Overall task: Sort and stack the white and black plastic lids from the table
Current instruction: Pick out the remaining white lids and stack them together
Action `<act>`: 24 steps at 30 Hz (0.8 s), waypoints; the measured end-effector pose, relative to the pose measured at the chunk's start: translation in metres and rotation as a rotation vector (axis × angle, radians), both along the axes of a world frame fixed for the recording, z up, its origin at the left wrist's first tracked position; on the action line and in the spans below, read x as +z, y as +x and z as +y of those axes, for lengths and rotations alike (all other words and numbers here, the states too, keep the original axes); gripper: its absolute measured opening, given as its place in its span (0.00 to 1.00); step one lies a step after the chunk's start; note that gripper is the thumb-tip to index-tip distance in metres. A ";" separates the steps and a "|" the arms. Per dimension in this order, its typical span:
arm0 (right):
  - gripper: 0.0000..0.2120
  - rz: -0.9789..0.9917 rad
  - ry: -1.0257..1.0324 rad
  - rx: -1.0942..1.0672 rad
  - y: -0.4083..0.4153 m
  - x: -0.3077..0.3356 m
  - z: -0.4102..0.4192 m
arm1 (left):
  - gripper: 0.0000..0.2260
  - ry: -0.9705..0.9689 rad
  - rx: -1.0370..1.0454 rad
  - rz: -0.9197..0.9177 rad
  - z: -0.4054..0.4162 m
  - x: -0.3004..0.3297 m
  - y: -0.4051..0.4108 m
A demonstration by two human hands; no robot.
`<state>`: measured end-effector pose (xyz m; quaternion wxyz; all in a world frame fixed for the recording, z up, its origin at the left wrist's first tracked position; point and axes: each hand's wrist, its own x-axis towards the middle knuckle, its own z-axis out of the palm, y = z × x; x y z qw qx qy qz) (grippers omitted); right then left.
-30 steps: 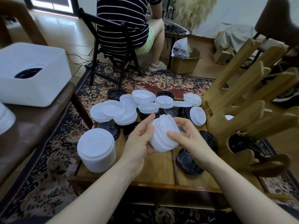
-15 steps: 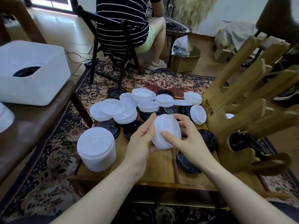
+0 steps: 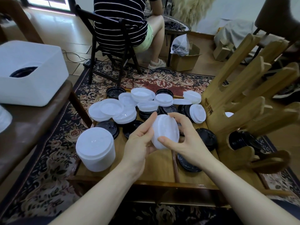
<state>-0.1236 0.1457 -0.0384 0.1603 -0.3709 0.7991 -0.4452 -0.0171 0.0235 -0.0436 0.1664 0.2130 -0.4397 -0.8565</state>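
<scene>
Held item: a small stack of white lids [image 3: 165, 131], tilted on edge above the wooden table [image 3: 162, 164], between both hands.
Left hand [image 3: 139, 143]: fingers curled round the left and lower side of the stack, index finger up along its rim; it holds the stack.
Right hand [image 3: 183, 140]: thumb pressed on the near face, fingers curled over the far rim; it pinches the same stack.
Finished white stack [image 3: 95, 148]: a tall column standing upright at the table's left near corner, well apart from the hands.
Loose white lids [image 3: 113, 109]: heaped and overlapping at the far side of the table, some leaning.
Black lids [image 3: 206, 140]: scattered flat among and under the white ones; more sit stacked in the wooden rack [image 3: 243, 101] at right.
Handling, judged: thin moulded plastic, very light, somewhat springy, smooth and apt to slide lid on lid. Nested lids may shear apart if held at one point only.
Where to hold, judged: opposite rims, thumb against fingers, squeezing lightly so the rims do not buckle.
Sorting state, judged: partly done; many lids of both colours are mixed.
Writing: a dark printed mark on the rack's side, too small to read. No legible brand on any lid.
Surroundings: white bin [image 3: 32, 72] on a side bench.
</scene>
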 end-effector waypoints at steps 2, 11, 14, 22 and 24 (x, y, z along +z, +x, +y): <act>0.32 0.005 -0.018 -0.058 0.005 -0.002 -0.001 | 0.18 -0.024 0.018 -0.004 0.003 0.000 0.001; 0.35 0.142 0.076 0.107 0.001 0.005 0.003 | 0.28 -0.091 -0.084 -0.051 -0.006 -0.001 0.001; 0.41 0.068 0.081 0.162 0.000 0.004 0.004 | 0.29 -0.148 -0.079 -0.057 -0.004 -0.005 0.000; 0.47 0.214 0.190 0.398 -0.026 0.015 0.012 | 0.30 -0.216 -0.232 -0.030 -0.010 -0.008 -0.001; 0.50 0.103 0.214 0.380 -0.042 0.019 0.012 | 0.28 -0.188 -0.174 -0.067 -0.015 -0.012 -0.002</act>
